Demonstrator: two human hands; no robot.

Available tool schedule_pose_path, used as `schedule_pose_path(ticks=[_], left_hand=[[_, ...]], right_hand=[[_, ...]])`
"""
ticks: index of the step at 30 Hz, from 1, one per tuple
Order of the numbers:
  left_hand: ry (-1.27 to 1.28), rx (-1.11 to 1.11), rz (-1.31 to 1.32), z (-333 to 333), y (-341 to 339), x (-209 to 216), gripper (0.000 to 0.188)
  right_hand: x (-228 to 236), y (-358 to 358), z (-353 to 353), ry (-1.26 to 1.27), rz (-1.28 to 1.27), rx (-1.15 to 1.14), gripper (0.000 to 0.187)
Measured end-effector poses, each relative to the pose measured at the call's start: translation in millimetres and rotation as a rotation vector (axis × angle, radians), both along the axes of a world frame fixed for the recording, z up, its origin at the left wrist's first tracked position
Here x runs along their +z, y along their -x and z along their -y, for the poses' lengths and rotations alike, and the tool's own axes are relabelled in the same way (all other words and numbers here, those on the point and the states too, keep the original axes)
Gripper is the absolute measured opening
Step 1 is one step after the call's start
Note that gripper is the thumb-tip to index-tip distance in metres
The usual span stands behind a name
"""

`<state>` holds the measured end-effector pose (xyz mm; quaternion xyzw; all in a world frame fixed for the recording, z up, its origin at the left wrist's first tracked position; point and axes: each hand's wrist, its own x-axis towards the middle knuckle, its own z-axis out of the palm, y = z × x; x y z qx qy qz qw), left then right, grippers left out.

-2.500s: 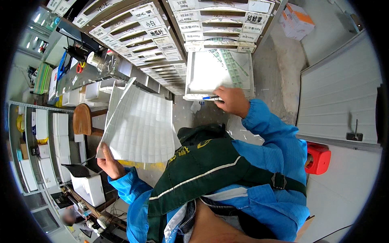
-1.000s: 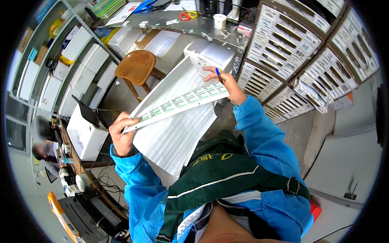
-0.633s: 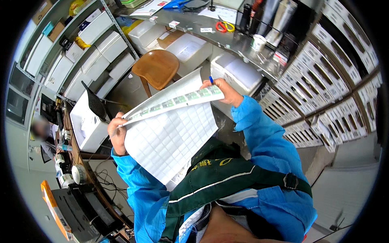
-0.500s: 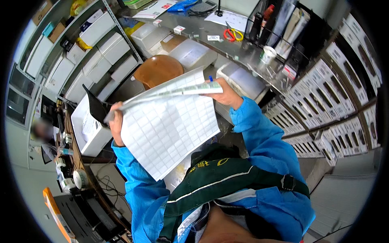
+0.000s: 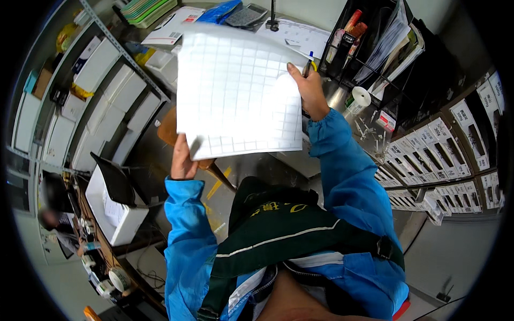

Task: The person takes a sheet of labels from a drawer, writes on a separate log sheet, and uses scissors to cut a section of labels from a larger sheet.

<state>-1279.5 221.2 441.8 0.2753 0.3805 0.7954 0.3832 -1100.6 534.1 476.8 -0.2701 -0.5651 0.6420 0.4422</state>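
Both hands [image 5: 309,92] grip white gridded sheets [image 5: 235,91] by near-left corner and right edge, open floor [image 5: 251,166] before the apron [image 5: 273,224].

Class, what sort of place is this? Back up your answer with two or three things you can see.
Probably a workroom or stockroom: narrow labelled drawers, shelved white boxes, and a calculator on a worktop suggest it.

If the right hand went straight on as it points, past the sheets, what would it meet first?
Probably the partly hidden scissors, then the white paper beyond; depth is unclear.
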Motion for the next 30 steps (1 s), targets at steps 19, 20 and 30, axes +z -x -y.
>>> schedule_pose_path(ticks=[19,20,30], left_hand=[[0.361,0.088,-0.127,-171,157,-53,0.027],[0.373,0.059,-0.126,-173,164,-53,0.027],[0.485,-0.042,-0.5,-213,216,-33,0.031]], right_hand=[[-29,59,-114,-0.133,0.48,-0.438,0.04],[-29,57,-118,-0.219,0.677,-0.459,0.042],[36,77,-59,-0.334,0.271,-0.088,0.067]])
